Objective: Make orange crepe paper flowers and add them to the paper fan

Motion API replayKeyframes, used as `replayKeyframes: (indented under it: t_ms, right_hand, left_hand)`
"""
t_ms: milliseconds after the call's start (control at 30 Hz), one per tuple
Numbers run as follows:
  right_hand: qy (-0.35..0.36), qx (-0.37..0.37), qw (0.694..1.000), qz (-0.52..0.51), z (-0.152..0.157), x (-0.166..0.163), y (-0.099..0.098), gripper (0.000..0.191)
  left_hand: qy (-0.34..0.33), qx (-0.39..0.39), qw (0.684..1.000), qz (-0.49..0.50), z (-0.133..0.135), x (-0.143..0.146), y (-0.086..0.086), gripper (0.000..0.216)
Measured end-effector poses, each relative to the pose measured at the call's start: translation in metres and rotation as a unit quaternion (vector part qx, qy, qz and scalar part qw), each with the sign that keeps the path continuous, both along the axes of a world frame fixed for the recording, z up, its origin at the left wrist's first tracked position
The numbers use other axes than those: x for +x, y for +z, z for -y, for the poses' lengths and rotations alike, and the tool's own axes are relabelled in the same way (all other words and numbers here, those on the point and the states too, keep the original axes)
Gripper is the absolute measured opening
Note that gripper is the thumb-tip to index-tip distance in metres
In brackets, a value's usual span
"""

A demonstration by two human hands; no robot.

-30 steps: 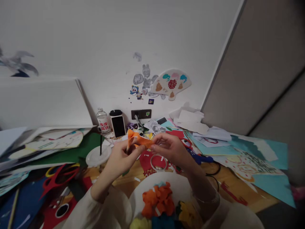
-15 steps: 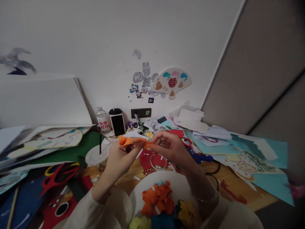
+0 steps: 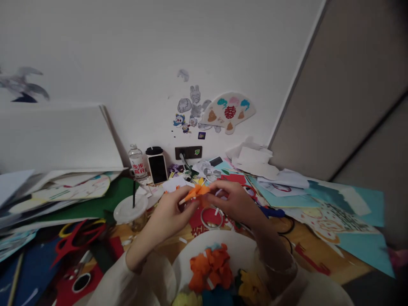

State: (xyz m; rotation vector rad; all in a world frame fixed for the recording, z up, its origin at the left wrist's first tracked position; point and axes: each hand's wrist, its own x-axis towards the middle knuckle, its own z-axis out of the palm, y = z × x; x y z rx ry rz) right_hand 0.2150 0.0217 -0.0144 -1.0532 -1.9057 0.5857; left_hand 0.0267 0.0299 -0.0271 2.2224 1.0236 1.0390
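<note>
A small twisted piece of orange crepe paper [image 3: 196, 192] is pinched between my left hand [image 3: 168, 222] and my right hand [image 3: 234, 204], its thin end pointing down and left. Both hands hold it above the table. Below them lies a roll of clear tape [image 3: 211, 216] on red paper, touching neither hand. Nearer me is a white plate [image 3: 216, 240] holding crumpled orange crepe paper [image 3: 210, 267], yellow crepe paper [image 3: 251, 289] and teal crepe paper [image 3: 216, 298].
A plastic cup with a black straw [image 3: 130, 210] stands left of my hands, with red-handled scissors [image 3: 79, 240] lower left. A water bottle [image 3: 137, 162] and a phone [image 3: 157, 168] stand by the wall. Coloured paper sheets [image 3: 338, 221] cover the wooden table's right side.
The orange paper is now gathered into a tighter, smaller twist instead of a wider strip. My hands have come closer together and moved slightly right.
</note>
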Motion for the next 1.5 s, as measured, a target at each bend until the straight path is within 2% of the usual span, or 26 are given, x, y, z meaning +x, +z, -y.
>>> replayKeyframes:
  t_ms: [100, 167, 267, 367, 533, 733, 1000, 1100, 1267, 1500]
  right_hand:
    - [-0.048, -0.001, 0.995, -0.09, -0.003, 0.003, 0.0, 0.014]
    - [-0.072, -0.006, 0.983, -0.169, -0.003, 0.005, 0.001, 0.018]
    - [-0.077, 0.012, 0.962, -0.262, 0.001, 0.003, 0.004, 0.019]
    - [-0.068, 0.058, 0.949, -0.303, 0.008, -0.001, 0.004, 0.014]
    - [-0.019, 0.083, 0.95, -0.301, 0.022, -0.006, 0.002, 0.01]
    - [0.048, 0.06, 0.938, -0.339, 0.036, -0.008, 0.001, 0.008]
    - [0.116, 0.095, 0.92, -0.361, 0.046, -0.009, -0.001, 0.003]
    - [0.114, 0.09, 0.921, -0.362, 0.052, -0.012, 0.001, 0.002]
    - [0.086, 0.073, 0.922, -0.369, 0.063, -0.015, 0.003, 0.005]
    - [0.131, 0.091, 0.928, -0.338, 0.061, -0.01, 0.003, 0.001]
  left_hand:
    - [-0.027, -0.026, 0.998, 0.045, 0.004, -0.001, 0.002, 0.029]
    - [-0.061, -0.042, 0.996, 0.054, 0.006, -0.002, 0.001, 0.026]
    - [-0.09, -0.048, 0.994, 0.031, 0.009, -0.003, -0.003, 0.027]
    - [-0.105, -0.015, 0.994, -0.017, 0.013, -0.001, -0.006, 0.027]
    - [-0.144, 0.082, 0.985, -0.05, 0.016, 0.005, -0.002, 0.029]
    - [-0.178, 0.14, 0.973, -0.041, 0.015, 0.006, -0.002, 0.031]
    - [-0.153, 0.235, 0.955, -0.098, 0.021, 0.0, -0.004, 0.034]
    - [-0.134, 0.252, 0.951, -0.115, 0.025, -0.001, -0.001, 0.038]
    - [-0.146, 0.259, 0.947, -0.122, 0.027, 0.001, 0.003, 0.042]
    - [-0.192, 0.2, 0.956, -0.099, 0.028, 0.001, 0.0, 0.041]
